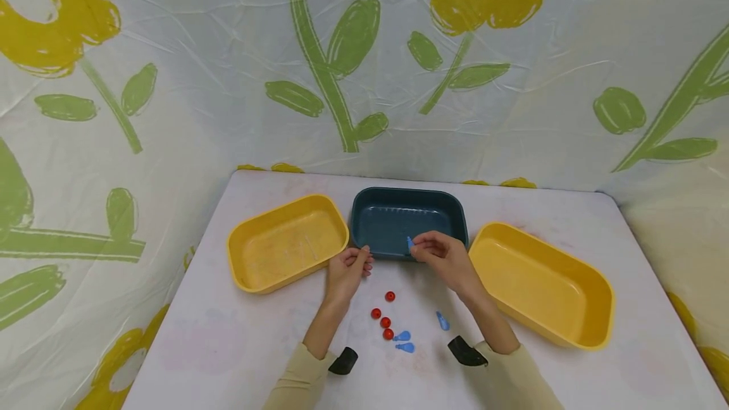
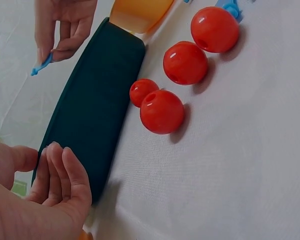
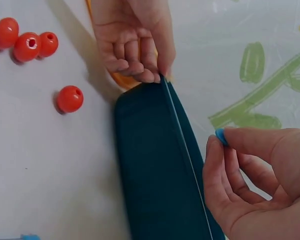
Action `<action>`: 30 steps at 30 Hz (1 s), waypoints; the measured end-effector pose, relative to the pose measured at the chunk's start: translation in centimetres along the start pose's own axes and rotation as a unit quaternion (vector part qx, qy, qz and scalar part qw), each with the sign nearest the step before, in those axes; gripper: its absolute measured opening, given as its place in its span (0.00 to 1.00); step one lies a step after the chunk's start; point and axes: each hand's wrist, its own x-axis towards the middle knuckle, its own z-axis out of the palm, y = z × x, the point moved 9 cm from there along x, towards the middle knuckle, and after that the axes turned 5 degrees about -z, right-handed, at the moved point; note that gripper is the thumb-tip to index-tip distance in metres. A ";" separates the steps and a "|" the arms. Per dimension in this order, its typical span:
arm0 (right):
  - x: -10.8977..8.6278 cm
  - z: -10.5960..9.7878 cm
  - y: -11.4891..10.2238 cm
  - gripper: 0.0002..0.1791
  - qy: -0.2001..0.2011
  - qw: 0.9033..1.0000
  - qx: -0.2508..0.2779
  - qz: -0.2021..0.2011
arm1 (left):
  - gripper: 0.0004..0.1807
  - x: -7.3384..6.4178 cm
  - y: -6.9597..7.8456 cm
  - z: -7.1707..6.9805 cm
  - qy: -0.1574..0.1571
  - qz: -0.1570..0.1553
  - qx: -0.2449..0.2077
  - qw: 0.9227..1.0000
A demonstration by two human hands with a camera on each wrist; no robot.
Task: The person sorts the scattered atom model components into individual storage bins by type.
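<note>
My left hand (image 1: 346,271) pinches the near rim of a dark teal plastic tray (image 1: 393,225) at its left corner, thumb on the rim and fingers against the outer wall. In my right hand (image 1: 450,263), thumb and fingertips pinch a small blue bulb-shaped piece (image 1: 409,242) over the tray's near right part; the fingers cover most of it. On the table in front of the tray lie several round red beads (image 1: 390,296) with holes. Near them are three more blue pieces, one of them (image 1: 442,320) apart on the right, the others beside the nearest bead.
A yellow tray (image 1: 250,271) stands to the left of the teal one, angled, and a second yellow tray (image 1: 547,283) stands to the right. All rest on a white-covered table (image 1: 199,340). A cloth with printed flowers (image 1: 228,100) hangs behind and at the sides.
</note>
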 end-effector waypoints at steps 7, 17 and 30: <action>1.2 -0.1 0.3 0.12 0.018 1.000 -0.014 0.009 | 0.13 -1.2 1.7 0.3 -0.007 -0.005 0.006 1.000; 3.4 0.4 0.8 0.11 0.015 0.999 -0.040 0.006 | 0.13 -1.8 2.1 0.2 0.002 0.003 0.004 1.000; 5.7 1.6 1.5 0.08 -0.026 0.993 -0.110 -0.014 | 0.14 -0.1 -0.1 0.0 0.015 -0.003 0.000 1.000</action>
